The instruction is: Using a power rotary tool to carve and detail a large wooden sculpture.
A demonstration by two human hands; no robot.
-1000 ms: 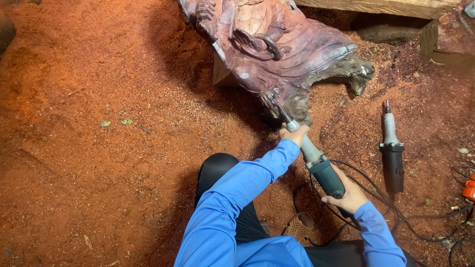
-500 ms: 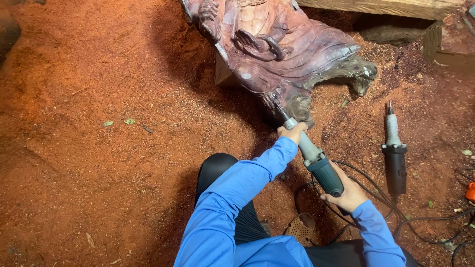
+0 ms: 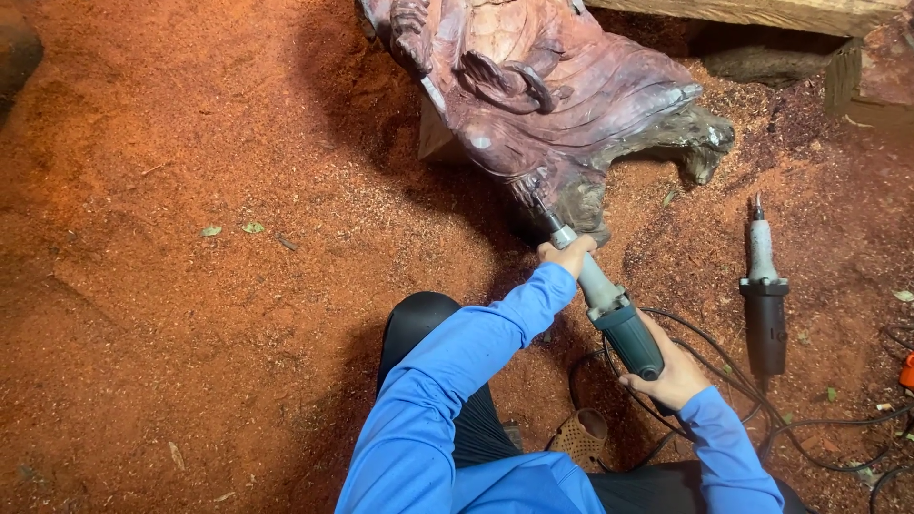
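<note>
Hands first: the left hand (image 3: 567,255) is wrapped tight round the grey neck of the grinder (image 3: 609,309), and the right hand (image 3: 672,373) is closed on its dark green rear body, both sleeves blue. Biggest of all is the floor (image 3: 190,286), covered in red sawdust from the left edge across to the right. On it, at the top middle, lies the carving (image 3: 562,95), a large reddish-purple wood figure with curled relief and a rough grey root end pointing right. Along the top right edge runs a pale beam (image 3: 762,13). The grinder slants up from the lower right, its thin bit meeting the carving's lower edge just above the left hand. Near the right edge, well apart from the hands, a second grinder (image 3: 764,305) lies on the sawdust with its tip pointing to the top. Black cable (image 3: 809,419) loops over the floor beneath it. By the bottom edge, between the arms, sits a tan perforated shoe (image 3: 581,436). Two small leaves (image 3: 228,229) lie at the left
</note>
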